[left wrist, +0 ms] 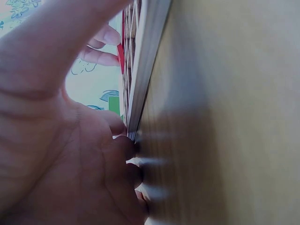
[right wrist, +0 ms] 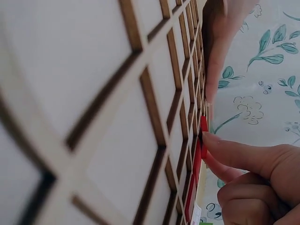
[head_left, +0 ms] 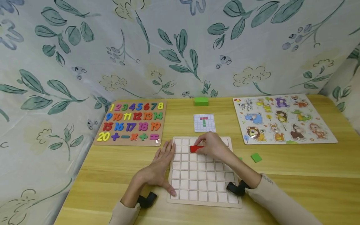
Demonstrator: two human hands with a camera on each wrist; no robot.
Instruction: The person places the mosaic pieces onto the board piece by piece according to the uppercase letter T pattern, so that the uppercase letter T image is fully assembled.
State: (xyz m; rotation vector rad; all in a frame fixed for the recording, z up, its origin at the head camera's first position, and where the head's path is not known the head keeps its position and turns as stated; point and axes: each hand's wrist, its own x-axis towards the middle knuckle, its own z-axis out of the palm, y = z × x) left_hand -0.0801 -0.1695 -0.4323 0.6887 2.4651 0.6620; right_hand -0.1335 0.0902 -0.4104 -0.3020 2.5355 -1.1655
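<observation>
A wooden grid board with square recesses lies on the table. My right hand pinches a red square tile between thumb and finger over the board's upper part. More red shows in the board's recesses beyond that tile in the right wrist view, partly hidden by the hand. My left hand lies along the board's left edge, fingers straight and spread, with its thumb on the lower left corner. Behind the board, a pattern card shows a T of red and green squares.
Right of the board lies a green tile, with another partly behind the right forearm. A green block stands at the back. A number puzzle is at left, an animal puzzle at right. Patterned cloth hangs behind the table.
</observation>
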